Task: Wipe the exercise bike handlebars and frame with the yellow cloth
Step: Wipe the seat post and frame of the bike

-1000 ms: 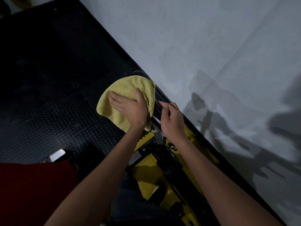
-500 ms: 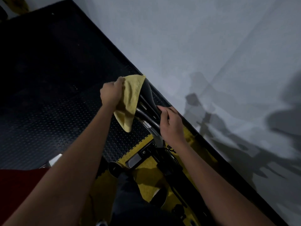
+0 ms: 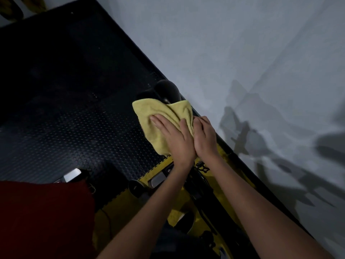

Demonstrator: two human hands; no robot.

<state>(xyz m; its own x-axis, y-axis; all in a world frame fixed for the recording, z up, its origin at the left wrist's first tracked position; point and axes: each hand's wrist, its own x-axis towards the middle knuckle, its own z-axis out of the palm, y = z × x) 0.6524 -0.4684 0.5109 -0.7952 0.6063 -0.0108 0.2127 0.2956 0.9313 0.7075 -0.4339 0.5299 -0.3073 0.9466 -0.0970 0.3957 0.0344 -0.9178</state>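
I am looking down over two bare forearms at a dim exercise corner, and the soft yellow terry cloth (image 3: 164, 124) is my landmark for everything here. Nearest to me, below the cloth, the black tubular frame of the exercise bike (image 3: 201, 186) is running down over a yellow floor mat (image 3: 175, 206), with a small silver metal plate (image 3: 158, 178) just under the cloth's lower corner. Down and left of the cloth, a dark red fabric panel (image 3: 43, 217) is filling the corner of the view.

On the cloth itself, my left hand (image 3: 175, 139) is lying flat, fingers together and stretched forward, pressing the cloth onto the part beneath. My right hand (image 3: 204, 136) is touching the cloth's right edge, fingers curled around something the cloth is hiding; I cannot tell what exactly they are clamping. The two hands are side by side, touching.

Just beyond the cloth's top edge, a rounded black padded end of the bike (image 3: 168, 89) is poking out uncovered. Left of the cloth lies black studded rubber flooring (image 3: 71, 131); to its right, a pale grey wall (image 3: 242, 53).

In my judgement, good wiping here means keeping the palm flat, steadying with the right hand, and sweeping towards that bare black end, then folding to a fresh face.
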